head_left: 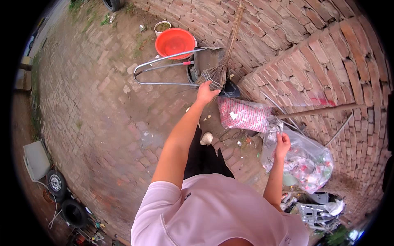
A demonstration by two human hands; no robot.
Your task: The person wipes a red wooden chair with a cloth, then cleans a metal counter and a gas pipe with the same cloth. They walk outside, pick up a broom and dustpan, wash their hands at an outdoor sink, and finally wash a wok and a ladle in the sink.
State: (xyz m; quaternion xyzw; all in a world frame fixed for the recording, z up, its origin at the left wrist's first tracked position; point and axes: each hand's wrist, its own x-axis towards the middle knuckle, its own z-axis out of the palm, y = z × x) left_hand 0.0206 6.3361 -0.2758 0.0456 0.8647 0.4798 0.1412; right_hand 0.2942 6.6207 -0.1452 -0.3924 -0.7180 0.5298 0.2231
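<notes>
My left hand (207, 94) reaches forward, its fingers closed on a bent, zigzag metal wire piece (212, 82). Just beyond it a twig broom (232, 45) leans on the brick wall, its bristles down beside a scoop-like dustpan (207, 59). A looped metal tube handle (164, 83) stretches left from there. On the right, my right hand (282, 144) is pinched at the gathered top of a clear plastic bag (301, 153) full of mixed rubbish; its exact grip is partly hidden. Between the hands lies a red-and-white patterned sack (242, 113).
An orange-red basin (175, 43) and a white bucket (163, 27) stand by the wall (283, 45). A wooden pole (320, 110) leans over the bags. Scrap (318, 213) lies at lower right. Tyres (74, 213) and a pale box (36, 160) sit far left.
</notes>
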